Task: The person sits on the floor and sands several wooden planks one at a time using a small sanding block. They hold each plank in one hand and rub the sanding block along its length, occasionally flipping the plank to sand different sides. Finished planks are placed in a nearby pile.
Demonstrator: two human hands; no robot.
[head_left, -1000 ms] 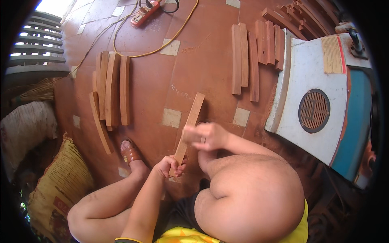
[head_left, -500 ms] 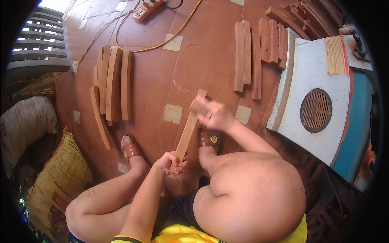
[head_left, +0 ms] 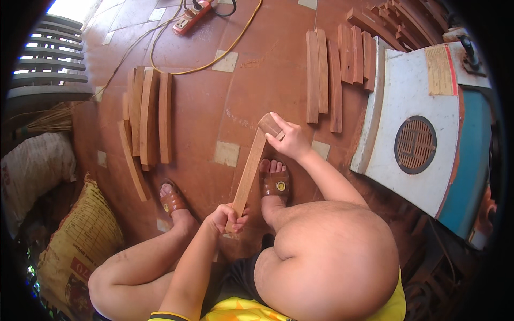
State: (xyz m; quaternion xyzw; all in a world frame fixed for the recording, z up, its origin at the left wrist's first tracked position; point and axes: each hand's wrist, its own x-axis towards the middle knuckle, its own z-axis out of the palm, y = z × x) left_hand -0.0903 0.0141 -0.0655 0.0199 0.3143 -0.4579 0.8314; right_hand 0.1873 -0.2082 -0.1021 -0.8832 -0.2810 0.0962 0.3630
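Wooden bar, one: slants away from the person between two sandalled feet, its far end under the wooden block, one, short and broad. Left hand: fingers wrapped round the bar's near end, a hold seemingly meant to steady it and leave its length free. Right hand: thumb and fingers pinching the block, which lies across the far end, apparently touching. Left-hand bars: at least five, overlapping, exact count unclear; laid mostly lengthwise, probably for easy reach. Right-hand bars: six, three longer and three shorter, perhaps grouped by length. Farther heap of wood: uncountable. Sacks: two. Power strip: one. White-and-blue cabinet: one, bearing one round grille.
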